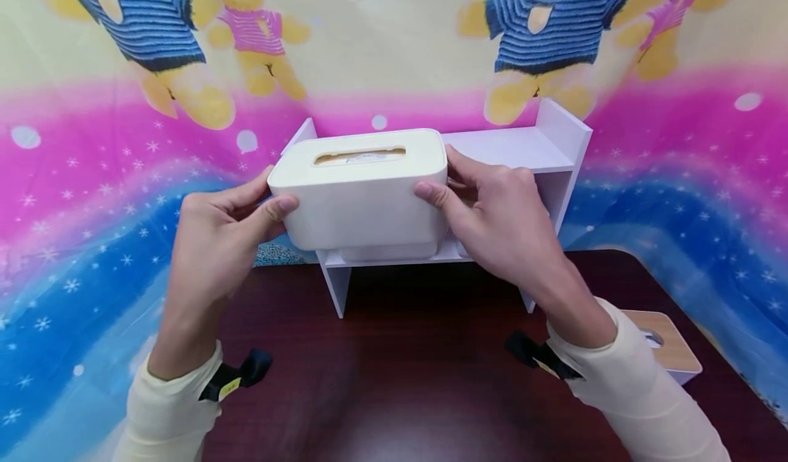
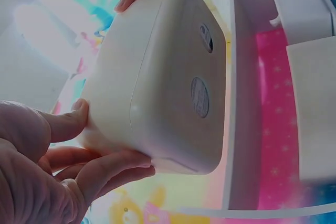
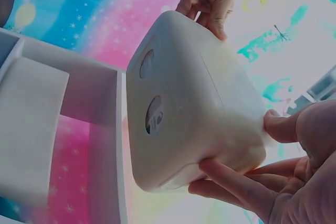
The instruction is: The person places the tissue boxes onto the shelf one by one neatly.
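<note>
A cream tissue box [image 1: 363, 212] with rounded corners and a long slot in its top is held up in front of a white shelf unit [image 1: 511, 148]. My left hand [image 1: 215, 239] grips its left end, thumb on the front face and fingers around the side and underneath. At the opposite end my right hand [image 1: 501, 219] holds it the same way, thumb pressed to the front. Two round holes show in the underside of the tissue box [image 2: 168, 77] in the left wrist view. In the head view, the box hides much of the shelf.
Inside the shelf unit stand white boxes [image 2: 317, 108] [image 3: 31, 124]. On the dark wood table [image 1: 394, 380], at the right, is a white box with a wood-toned lid [image 1: 674, 342], partly behind my right sleeve. A printed bear backdrop [image 1: 382, 99] hangs behind.
</note>
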`<state>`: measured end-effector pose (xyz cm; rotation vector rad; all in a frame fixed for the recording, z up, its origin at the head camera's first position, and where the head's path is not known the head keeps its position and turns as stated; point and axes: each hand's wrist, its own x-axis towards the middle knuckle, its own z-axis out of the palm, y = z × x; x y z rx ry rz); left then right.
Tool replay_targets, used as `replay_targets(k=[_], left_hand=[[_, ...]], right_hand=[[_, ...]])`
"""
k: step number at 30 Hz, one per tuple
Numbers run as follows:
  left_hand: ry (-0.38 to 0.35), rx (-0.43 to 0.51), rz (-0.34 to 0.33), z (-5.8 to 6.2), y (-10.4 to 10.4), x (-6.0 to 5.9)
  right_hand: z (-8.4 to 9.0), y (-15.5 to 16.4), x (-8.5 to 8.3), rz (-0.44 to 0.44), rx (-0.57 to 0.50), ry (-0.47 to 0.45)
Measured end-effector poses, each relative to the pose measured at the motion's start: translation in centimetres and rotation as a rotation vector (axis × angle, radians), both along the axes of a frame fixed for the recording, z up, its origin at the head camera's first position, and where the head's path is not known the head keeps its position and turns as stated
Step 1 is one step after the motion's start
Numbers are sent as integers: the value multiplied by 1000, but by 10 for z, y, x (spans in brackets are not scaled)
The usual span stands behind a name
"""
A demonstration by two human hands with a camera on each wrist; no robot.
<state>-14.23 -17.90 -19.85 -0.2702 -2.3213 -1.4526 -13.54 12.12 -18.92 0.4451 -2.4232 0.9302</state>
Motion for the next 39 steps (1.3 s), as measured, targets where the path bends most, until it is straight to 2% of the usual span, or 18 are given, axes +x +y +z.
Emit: replay_targets(k=[9,16,22,28,39], left_hand=[[23,37,-2,19,7,-16],[71,67,-4,27,17,-37],[85,88,-1,28,25,-59],[62,137,-1,28,31,-80],[33,163,54,21,33,-107]], right_hand=[[15,0,-14,-6,-56,-3],[22,-3,-38,-15,-118,7],[24,-4,-62,-43,-141,7],[24,-7,-83,-66,-181,-15],[14,-15,-110,-94,-195,-7]])
